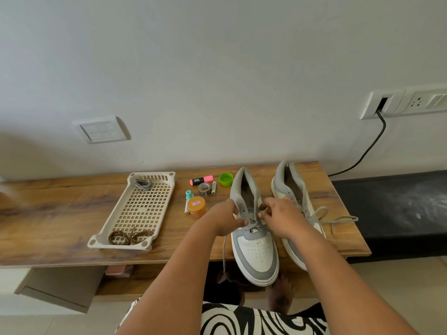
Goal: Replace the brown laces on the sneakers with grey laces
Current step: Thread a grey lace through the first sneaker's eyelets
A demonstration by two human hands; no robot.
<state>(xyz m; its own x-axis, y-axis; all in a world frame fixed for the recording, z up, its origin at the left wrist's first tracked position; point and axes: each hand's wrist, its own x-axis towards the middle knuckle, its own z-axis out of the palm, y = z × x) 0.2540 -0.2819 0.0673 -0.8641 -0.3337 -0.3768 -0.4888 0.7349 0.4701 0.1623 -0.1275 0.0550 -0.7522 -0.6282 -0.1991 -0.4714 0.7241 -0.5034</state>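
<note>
Left hand (226,220) fingers curl onto the left sneaker (252,238) tongue edge; right hand (281,217) fingertips pinch the grey lace (251,223) at the eyelets. Lace looks soft, light, floppy — best gripped near its stiff tip. Brown laces (129,236) lie in the tray (121,213); right sneaker (294,197) touches alongside, already grey-laced.

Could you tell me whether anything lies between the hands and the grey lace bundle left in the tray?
Yes: the small clutter lies between the hands and the perforated cream plastic tray; the coiled grey lace bundle sits uncovered at its far end.
</note>
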